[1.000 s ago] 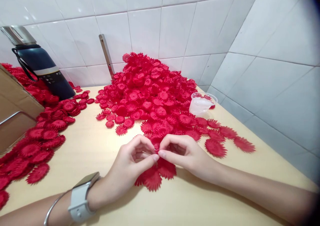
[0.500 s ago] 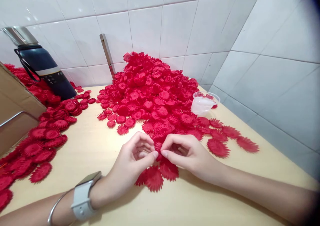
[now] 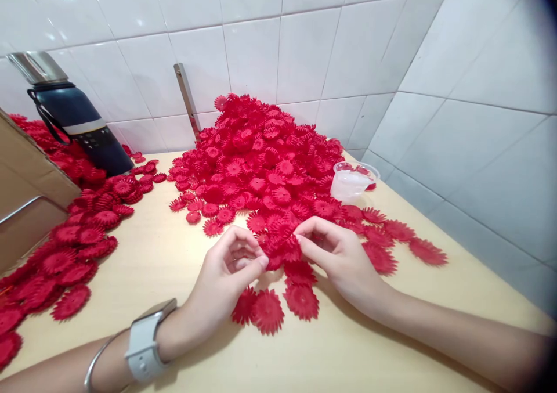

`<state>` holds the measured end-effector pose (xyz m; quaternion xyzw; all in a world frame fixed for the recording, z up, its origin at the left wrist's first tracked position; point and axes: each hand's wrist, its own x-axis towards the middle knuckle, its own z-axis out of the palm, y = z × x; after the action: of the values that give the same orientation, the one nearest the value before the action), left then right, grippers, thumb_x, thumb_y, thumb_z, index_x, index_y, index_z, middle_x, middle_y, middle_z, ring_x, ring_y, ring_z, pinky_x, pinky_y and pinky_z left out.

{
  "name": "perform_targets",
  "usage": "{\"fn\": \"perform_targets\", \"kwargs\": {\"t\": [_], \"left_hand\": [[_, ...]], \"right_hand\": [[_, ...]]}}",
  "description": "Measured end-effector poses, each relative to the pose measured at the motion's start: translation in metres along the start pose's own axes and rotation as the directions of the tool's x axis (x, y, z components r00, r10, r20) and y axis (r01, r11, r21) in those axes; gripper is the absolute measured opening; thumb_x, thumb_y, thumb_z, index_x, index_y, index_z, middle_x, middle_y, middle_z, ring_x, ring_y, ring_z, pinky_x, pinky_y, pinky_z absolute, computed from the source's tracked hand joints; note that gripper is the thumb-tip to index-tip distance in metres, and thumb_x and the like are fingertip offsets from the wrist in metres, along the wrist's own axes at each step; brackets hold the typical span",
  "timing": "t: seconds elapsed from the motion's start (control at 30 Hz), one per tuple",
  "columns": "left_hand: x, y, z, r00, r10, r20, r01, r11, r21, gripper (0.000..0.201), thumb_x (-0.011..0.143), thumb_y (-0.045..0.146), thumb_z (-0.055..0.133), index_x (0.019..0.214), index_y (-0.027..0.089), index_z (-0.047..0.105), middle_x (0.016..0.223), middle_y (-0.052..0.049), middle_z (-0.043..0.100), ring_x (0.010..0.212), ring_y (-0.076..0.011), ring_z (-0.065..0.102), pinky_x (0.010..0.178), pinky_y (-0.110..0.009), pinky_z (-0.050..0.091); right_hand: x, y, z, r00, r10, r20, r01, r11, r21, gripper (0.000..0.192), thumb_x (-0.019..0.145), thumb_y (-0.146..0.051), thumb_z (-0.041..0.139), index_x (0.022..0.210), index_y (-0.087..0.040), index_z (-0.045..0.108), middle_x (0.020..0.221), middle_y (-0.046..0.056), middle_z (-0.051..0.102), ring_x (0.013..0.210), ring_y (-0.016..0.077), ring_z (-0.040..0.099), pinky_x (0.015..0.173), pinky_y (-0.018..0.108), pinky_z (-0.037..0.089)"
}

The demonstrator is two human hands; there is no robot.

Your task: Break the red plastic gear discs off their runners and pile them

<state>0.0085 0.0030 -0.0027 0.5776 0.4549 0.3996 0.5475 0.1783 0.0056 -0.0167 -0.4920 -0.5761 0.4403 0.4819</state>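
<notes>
Two hands meet at a small red plastic flower piece (image 3: 275,252); the left hand (image 3: 226,277) pinches it, its held edge hidden, the right hand's (image 3: 342,259) grip half hidden. Both have shifted toward the red pile (image 3: 261,161) on the worktop (image 3: 165,265).

Bare forearms, white-strapped smartwatch (image 3: 145,336) and thin silver bangle (image 3: 96,358) on left wrist

1. Small red flower (image 3: 278,248): a serrated plastic disc, pinched between the fingers (image 3: 261,260) of both hands, at the pile's near edge.
2. Three loose red flowers (image 3: 267,310) lie flat on the table just below.
</notes>
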Motion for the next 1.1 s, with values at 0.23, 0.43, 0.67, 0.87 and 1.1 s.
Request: {"fn": "perform_targets", "kwargs": {"t": [0.23, 0.43, 0.67, 0.87, 1.1], "left_hand": [[0.0003, -0.0001, 0.0003, 1.000, 0.000, 0.005, 0.000, 1.000, -0.019, 0.012, 0.074, 0.018, 0.057, 0.073, 0.019, 0.045, 0.073, 0.004, 0.050, 0.065, -0.0084, 0.049, 0.059, -0.019, 0.040], [-0.0034, -0.0010, -0.0005, 1.000, 0.008, -0.003, -0.008, 1.000, -0.015, 0.012, 0.073, 0.018, 0.058, 0.071, 0.019, 0.046, 0.072, 0.003, 0.050, 0.063, -0.0092, 0.049, 0.057, -0.020, 0.041], [0.0007, -0.0009, -0.0008, 0.999, 0.007, -0.040, -0.007, 1.000, 0.001, 0.012, 0.073, 0.019, 0.059, 0.072, 0.018, 0.048, 0.074, 0.002, 0.053, 0.070, -0.0112, 0.053, 0.063, -0.021, 0.043], [0.0019, -0.0014, -0.0010, 0.999, -0.016, -0.036, 0.016, 1.000, -0.003, 0.008, 0.075, 0.023, 0.057, 0.076, 0.018, 0.050, 0.079, -0.001, 0.056, 0.078, -0.0147, 0.055, 0.068, -0.025, 0.044], [0.0020, -0.0013, -0.0009, 1.000, 0.007, -0.023, -0.007, 1.000, 0.003, 0.006, 0.076, 0.020, 0.057, 0.076, 0.018, 0.052, 0.077, 0.001, 0.056, 0.075, -0.0126, 0.054, 0.067, -0.022, 0.043]], "right_hand": [[-0.0006, -0.0010, 0.0012, 0.999, 0.042, -0.033, -0.040, 0.997, 0.060, 0.010, 0.074, -0.022, 0.053, 0.066, -0.017, 0.053, 0.060, -0.003, 0.050, 0.054, 0.0103, 0.046, 0.050, 0.022, 0.037], [0.0058, 0.0054, -0.0029, 0.985, 0.082, -0.151, -0.065, 0.991, 0.116, 0.011, 0.075, -0.028, 0.055, 0.070, -0.018, 0.054, 0.066, -0.002, 0.053, 0.060, 0.0115, 0.049, 0.053, 0.022, 0.039], [0.0045, 0.0012, -0.0018, 0.995, 0.073, -0.068, -0.063, 0.989, 0.135, 0.013, 0.074, -0.031, 0.057, 0.074, -0.018, 0.059, 0.073, 0.000, 0.061, 0.069, 0.0146, 0.055, 0.062, 0.024, 0.043], [0.0042, -0.0019, -0.0001, 0.994, 0.079, -0.080, -0.072, 0.994, 0.080, 0.012, 0.073, -0.029, 0.056, 0.070, -0.018, 0.053, 0.066, -0.002, 0.053, 0.061, 0.0121, 0.050, 0.056, 0.023, 0.040], [-0.0005, 0.0009, 0.0025, 0.991, -0.072, -0.111, 0.070, 0.997, -0.020, 0.016, 0.072, -0.022, 0.058, 0.069, -0.020, 0.043, 0.061, -0.005, 0.043, 0.057, 0.0106, 0.043, 0.052, 0.022, 0.037]]}}
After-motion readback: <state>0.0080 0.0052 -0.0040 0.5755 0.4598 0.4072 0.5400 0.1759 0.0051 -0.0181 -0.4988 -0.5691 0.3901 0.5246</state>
